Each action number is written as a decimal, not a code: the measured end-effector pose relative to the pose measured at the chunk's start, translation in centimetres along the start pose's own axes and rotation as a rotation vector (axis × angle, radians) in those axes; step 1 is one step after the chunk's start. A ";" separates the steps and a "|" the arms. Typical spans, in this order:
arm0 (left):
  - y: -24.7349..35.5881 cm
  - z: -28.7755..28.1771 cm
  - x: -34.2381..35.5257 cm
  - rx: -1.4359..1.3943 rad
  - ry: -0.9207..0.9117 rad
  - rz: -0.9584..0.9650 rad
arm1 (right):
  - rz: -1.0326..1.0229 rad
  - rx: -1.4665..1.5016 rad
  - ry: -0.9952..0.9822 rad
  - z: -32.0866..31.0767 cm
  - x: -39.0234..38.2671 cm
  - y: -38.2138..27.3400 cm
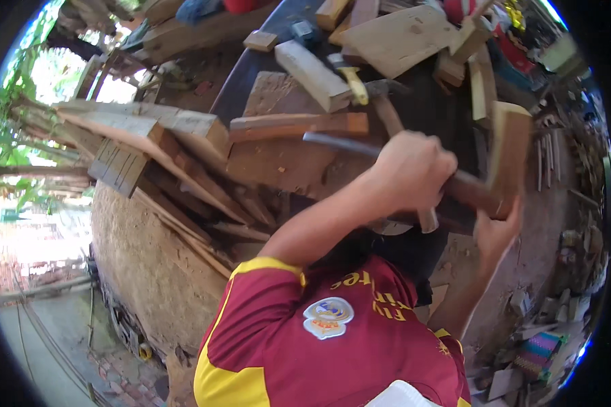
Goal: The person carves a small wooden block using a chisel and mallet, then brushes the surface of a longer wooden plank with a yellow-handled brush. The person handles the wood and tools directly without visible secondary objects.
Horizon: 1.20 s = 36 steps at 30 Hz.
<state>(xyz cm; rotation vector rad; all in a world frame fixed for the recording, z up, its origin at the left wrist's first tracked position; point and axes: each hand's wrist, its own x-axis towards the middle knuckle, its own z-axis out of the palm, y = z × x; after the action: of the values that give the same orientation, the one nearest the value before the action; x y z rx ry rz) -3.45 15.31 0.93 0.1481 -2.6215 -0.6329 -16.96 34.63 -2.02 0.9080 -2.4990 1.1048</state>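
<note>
My left hand [414, 166] is closed around a long metal tool [339, 142] with a dark handle [472, 186], held sideways with its blade toward the left. My right hand [495, 230] grips an upright wooden block [509, 146] at its lower end, beside the handle's right end; whether they touch I cannot tell. A hammer [387, 112] lies behind my left hand, its wooden handle showing below it. Beyond are a yellow-handled brush [353, 78], a pale wooden block [312, 74] and a reddish wooden strip [299, 125] on the work surface.
Long timber pieces [149, 129] lean over the left side above a tan mound-like surface [136, 258]. Boards and offcuts [400, 41] are piled at the back of the dark bench [237, 81]. More scrap wood [516, 346] lies low at the right.
</note>
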 end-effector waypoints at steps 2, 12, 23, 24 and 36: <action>2.1 1.5 -2.3 -0.042 -0.064 0.078 | -0.043 0.014 -0.054 0.5 0.7 -0.9; 7.3 1.4 -8.3 -0.135 -0.299 0.342 | -0.059 -0.507 -0.551 3.9 6.9 -4.7; 6.5 0.4 -8.8 -0.044 -0.211 0.333 | -0.104 -0.622 -0.504 11.3 7.6 -4.7; 6.5 0.2 -8.9 -0.044 -0.198 0.343 | -0.109 -0.628 -0.498 11.5 7.4 -4.4; 6.0 -1.0 -8.3 -0.153 0.059 0.478 | -0.549 -0.079 -0.517 4.2 2.8 -9.7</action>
<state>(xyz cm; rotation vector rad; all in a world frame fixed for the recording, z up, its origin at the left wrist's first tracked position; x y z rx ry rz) 4.46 21.89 1.21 -0.4840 -2.4085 -0.6378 -12.90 25.31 1.99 1.9006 -2.3703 0.6406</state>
